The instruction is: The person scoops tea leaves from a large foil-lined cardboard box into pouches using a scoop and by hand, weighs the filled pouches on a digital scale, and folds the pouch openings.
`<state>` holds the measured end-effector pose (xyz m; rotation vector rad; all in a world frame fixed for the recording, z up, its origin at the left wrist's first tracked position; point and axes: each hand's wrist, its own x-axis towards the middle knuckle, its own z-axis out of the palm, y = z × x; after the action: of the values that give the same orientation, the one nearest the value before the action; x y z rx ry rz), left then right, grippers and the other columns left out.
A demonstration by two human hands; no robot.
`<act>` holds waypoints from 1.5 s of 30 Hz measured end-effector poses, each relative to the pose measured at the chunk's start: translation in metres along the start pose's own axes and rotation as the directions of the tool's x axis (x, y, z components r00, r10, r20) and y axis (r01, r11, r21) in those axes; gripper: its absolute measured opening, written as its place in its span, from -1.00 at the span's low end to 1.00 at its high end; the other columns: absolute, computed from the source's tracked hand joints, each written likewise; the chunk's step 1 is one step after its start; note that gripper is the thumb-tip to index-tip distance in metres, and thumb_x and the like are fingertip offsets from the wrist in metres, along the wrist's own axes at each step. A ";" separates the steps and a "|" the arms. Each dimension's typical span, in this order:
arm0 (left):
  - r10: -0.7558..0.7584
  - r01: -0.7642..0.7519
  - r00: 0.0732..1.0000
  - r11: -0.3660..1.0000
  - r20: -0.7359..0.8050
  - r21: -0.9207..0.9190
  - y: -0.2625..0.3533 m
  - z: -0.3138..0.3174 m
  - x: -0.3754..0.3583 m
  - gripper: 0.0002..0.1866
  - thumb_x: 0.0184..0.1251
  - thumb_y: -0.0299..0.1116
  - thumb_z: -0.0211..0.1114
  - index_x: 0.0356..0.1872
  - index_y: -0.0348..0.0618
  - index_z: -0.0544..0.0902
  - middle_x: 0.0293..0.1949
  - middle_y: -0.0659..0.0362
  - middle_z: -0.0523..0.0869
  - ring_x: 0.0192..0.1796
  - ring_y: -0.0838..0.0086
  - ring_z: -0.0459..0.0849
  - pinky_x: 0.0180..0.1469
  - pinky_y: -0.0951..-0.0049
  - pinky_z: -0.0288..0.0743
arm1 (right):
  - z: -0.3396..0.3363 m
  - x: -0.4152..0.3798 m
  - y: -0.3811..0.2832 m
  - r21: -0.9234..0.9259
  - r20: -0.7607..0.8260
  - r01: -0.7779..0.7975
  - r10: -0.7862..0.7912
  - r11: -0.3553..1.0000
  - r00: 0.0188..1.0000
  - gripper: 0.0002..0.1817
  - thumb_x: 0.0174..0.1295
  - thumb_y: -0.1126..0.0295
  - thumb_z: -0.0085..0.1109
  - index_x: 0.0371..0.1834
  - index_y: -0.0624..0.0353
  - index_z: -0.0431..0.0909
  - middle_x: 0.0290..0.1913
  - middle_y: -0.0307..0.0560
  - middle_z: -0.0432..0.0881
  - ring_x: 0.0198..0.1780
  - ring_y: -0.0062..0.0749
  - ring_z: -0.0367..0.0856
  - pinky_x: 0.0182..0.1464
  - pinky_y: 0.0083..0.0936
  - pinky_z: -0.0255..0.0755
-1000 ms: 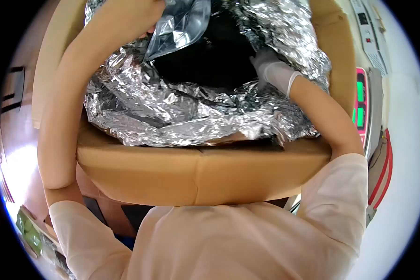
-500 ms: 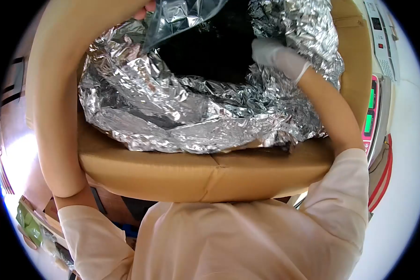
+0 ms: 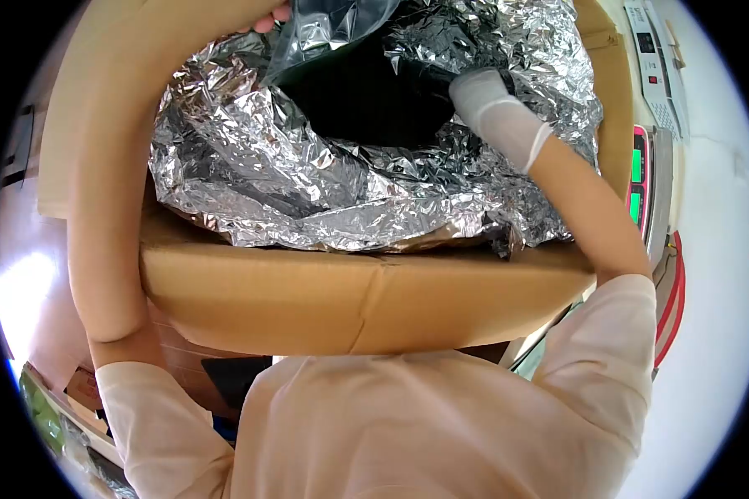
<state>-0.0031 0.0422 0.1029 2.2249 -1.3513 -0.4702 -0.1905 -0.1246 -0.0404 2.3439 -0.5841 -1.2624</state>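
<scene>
A foil liner [image 3: 250, 179] lines an open cardboard box [image 3: 258, 291] in front of me, with dark contents [image 3: 366, 100] deep inside. At the top edge, the curled fingertips of my left hand [image 3: 268, 20] are at the edge of a clear plastic bag [image 3: 329, 25]; the rest of that hand is cut off. My right hand [image 3: 484, 98], in a thin whitish glove, is closed around a black handle-like object [image 3: 431, 75] over the opening. The far end of this object is lost in the dark.
Right of the box stand a scale with green displays [image 3: 637, 166] and a white device with a control panel [image 3: 653, 71]. Red tubing [image 3: 672, 308] hangs below them. Green and clear packets [image 3: 46, 416] lie at lower left.
My right hand has risen slightly from the foil side, and the black object now shows in its grip. The foil on the right has shifted inward over the opening.
</scene>
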 end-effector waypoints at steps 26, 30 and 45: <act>-0.241 0.246 0.959 0.969 0.146 -0.013 -0.017 0.039 0.021 -0.55 0.30 -0.43 -0.09 0.20 -0.24 0.48 -0.66 0.18 0.56 -0.69 0.59 0.52 -0.56 0.57 0.45 | 0.050 0.118 -0.096 0.676 -0.226 0.310 -0.212 0.669 0.951 -0.12 -0.22 0.29 0.50 0.31 -0.12 0.30 0.24 0.09 0.25 0.19 0.02 0.42 0.11 -0.28 0.51; -0.190 0.211 0.960 0.974 0.206 -0.080 -0.026 0.046 0.026 -0.57 0.24 -0.45 -0.09 0.11 -0.22 0.55 -0.66 0.15 0.59 -0.70 0.54 0.54 -0.56 0.51 0.48 | 0.070 0.129 -0.087 0.898 -0.248 0.307 -0.214 0.316 0.945 -0.33 -0.15 0.43 0.38 0.16 0.13 0.43 0.00 0.02 0.52 0.01 -0.21 0.54 0.06 -0.46 0.46; -0.173 0.201 0.845 0.980 0.506 -0.001 -0.010 0.046 0.019 -0.62 0.48 -0.31 -0.09 -0.17 -0.41 0.64 -0.24 -0.01 0.74 -0.13 0.33 0.74 0.02 0.30 0.63 | -0.062 -0.077 0.035 0.775 -0.367 0.277 -0.048 -0.568 0.929 -0.61 0.02 0.52 0.25 -0.01 0.16 0.51 -0.24 -0.19 0.60 -0.29 -0.45 0.60 -0.16 -0.55 0.49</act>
<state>-0.0116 0.0190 0.0587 2.2886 -1.3374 -1.2198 -0.1819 -0.1025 0.0619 4.1705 -2.1582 -0.0496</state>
